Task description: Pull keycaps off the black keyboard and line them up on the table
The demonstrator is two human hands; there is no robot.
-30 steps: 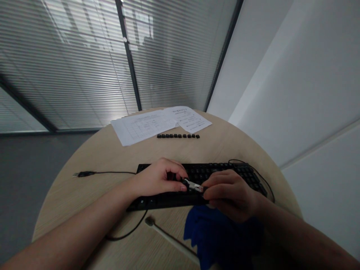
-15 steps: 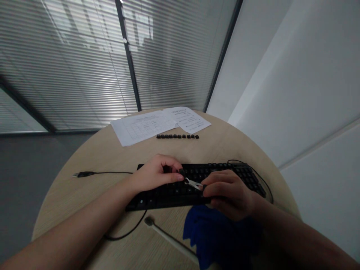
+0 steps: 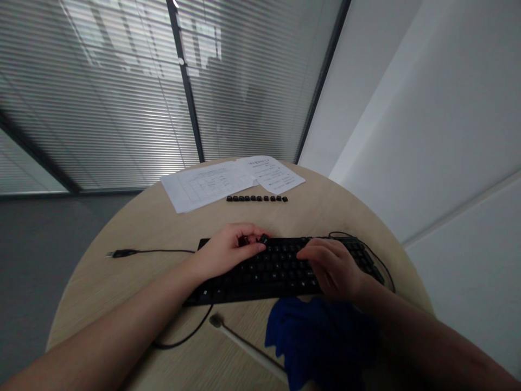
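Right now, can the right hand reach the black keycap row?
Likely yes: from over the keyboard, the right hand has no visible obstacle toward the right end of the keycap row; the left hand sits left of that path.

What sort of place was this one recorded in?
Probably an office or small meeting room: a curved-edge table holds a keyboard and printed papers, and blinds hang beyond it.
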